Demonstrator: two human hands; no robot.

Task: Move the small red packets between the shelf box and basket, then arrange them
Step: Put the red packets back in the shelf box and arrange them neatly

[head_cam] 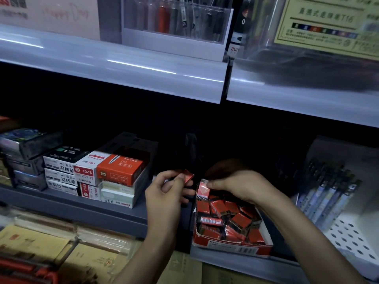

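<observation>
An open red and white shelf box (233, 245) sits at the shelf's front edge, filled with several small red packets (241, 220) lying in a jumble. My left hand (164, 193) is raised just left of the box and pinches one small red packet (185, 174) between thumb and fingers. My right hand (240, 187) reaches over the box's back end and grips another red packet (203, 188) at the box's rear left corner. A red basket edge (30, 271) shows at the bottom left corner, mostly out of frame.
Stacked stationery boxes (106, 173) stand on the shelf to the left of my hands. Bundled pens (330, 193) lean on a perforated white rack (348, 236) at the right. A white shelf lip (114, 68) overhangs above. Brown envelopes (30, 242) lie below.
</observation>
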